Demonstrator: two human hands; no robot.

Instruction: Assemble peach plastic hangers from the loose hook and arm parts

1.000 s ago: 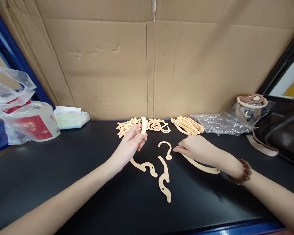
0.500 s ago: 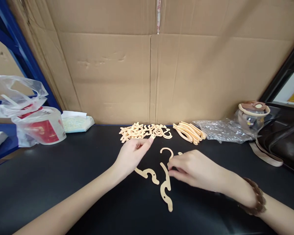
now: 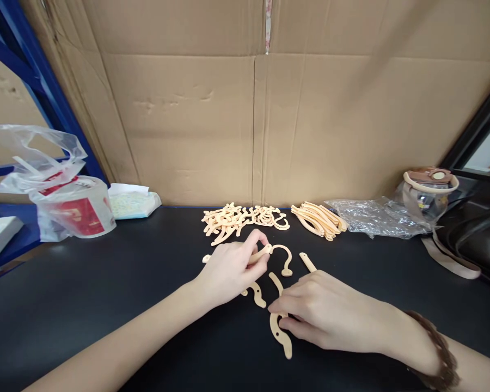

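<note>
My left hand (image 3: 231, 269) is closed, pinching a cream-coloured hanger arm (image 3: 261, 254) between thumb and fingers; its holed end sticks out at the right. Beside that end lies a small hanger hook (image 3: 286, 256) on the black table. My right hand (image 3: 322, 310) has its thumb and fingertips closed around the middle of a curved, notched hanger arm (image 3: 278, 331), which still lies low at the tabletop. A second notched arm (image 3: 258, 295) is partly hidden under my left hand. A straight strip (image 3: 307, 262) pokes out behind my right hand.
Behind my hands sit a pile of small hanger parts (image 3: 227, 220), loose hooks (image 3: 267, 215) and a bundle of long strips (image 3: 320, 219). Clear plastic wrap (image 3: 371, 215) and a lidded cup (image 3: 428, 196) stand right; a bagged tub (image 3: 79, 209) and a packet (image 3: 134, 202) stand left. Cardboard (image 3: 188, 130) closes the back.
My left hand has come from the parts pile towards the hook, now with a hanger arm showing in its pinch. My right hand has moved down from the hook onto the notched arm.
</note>
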